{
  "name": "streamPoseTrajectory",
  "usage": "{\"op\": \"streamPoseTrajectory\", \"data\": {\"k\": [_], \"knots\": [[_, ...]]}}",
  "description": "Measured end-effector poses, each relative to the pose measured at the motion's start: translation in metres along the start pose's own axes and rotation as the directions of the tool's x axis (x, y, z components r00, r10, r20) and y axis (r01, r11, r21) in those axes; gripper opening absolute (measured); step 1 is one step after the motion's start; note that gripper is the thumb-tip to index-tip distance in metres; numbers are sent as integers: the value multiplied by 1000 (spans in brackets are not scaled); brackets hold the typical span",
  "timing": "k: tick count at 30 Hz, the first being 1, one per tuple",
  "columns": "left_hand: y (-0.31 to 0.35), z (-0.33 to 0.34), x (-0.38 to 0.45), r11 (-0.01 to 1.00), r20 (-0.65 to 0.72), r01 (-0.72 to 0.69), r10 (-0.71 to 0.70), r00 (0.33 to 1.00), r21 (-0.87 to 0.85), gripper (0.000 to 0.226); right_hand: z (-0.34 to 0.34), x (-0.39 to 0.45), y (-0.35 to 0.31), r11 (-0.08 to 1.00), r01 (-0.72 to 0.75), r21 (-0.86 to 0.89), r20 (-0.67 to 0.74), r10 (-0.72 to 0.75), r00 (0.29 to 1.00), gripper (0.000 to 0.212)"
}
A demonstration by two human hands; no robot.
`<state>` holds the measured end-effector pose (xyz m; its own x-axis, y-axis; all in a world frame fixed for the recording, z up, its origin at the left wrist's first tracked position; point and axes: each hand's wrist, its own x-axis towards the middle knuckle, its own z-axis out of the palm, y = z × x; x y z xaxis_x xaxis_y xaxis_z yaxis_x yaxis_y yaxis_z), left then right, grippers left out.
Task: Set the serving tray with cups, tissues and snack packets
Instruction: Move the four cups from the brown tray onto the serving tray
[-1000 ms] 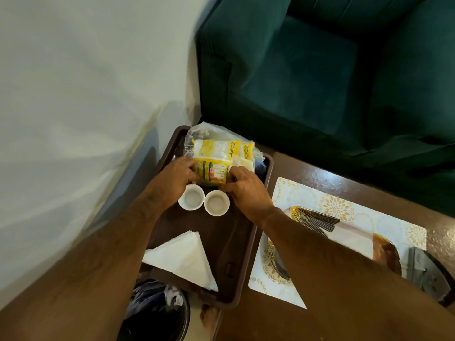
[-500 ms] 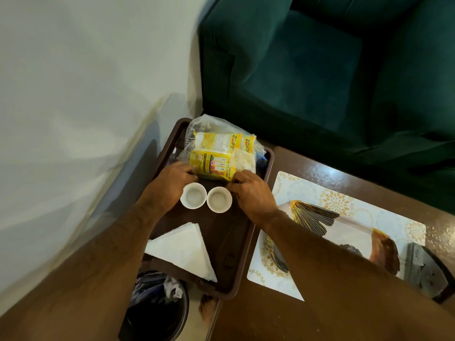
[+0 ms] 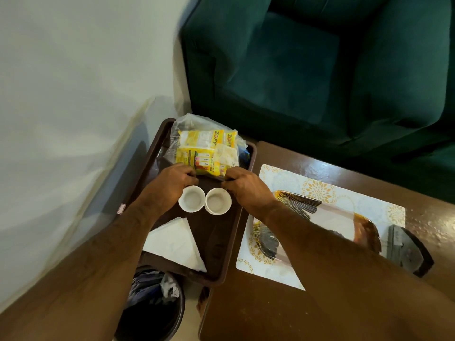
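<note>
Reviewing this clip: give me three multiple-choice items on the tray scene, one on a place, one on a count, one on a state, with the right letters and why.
1. Where do the folded tissues lie on the tray?
A. at the near end
B. under the packets
C. inside a cup

2. How many white cups stand on the tray?
A. one
B. two
C. four

3. How do the cups stand?
A. tipped on their sides
B. stacked
C. upright, side by side

Answers:
1 A, the tissues lie nearest the camera, with the cups beyond them.
2 B, two round rims show between the left hand and the right hand.
3 C, both open mouths face up, next to each other, below the snack packets.
</note>
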<state>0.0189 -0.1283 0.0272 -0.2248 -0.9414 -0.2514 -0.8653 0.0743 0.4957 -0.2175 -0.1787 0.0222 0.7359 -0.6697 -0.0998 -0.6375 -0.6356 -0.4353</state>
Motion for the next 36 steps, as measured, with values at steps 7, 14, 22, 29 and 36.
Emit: {"op": "streamPoseTrajectory", "data": {"k": [7, 14, 22, 29, 36], "knots": [[50, -22, 18, 978, -36, -171, 177, 984, 120, 25, -51, -29, 14, 999, -7, -40, -56, 4, 998, 31], [124, -4, 54, 958, -82, -277, 283, 956, 79, 22, -93, -84, 63, 992, -85, -93, -93, 76, 993, 23], [198, 59, 96, 924, 25, -376, 376, 926, 69, 20, -104, -163, 121, 975, -175, -141, -64, 167, 984, 24], [235, 102, 117, 924, 110, -379, 371, 922, 59, 25, -95, -202, 157, 970, -219, -103, -58, 214, 975, 21], [244, 128, 125, 933, 140, -358, 351, 926, 24, 25, -80, -213, 180, 970, -226, -93, -2, 227, 974, 22]]}}
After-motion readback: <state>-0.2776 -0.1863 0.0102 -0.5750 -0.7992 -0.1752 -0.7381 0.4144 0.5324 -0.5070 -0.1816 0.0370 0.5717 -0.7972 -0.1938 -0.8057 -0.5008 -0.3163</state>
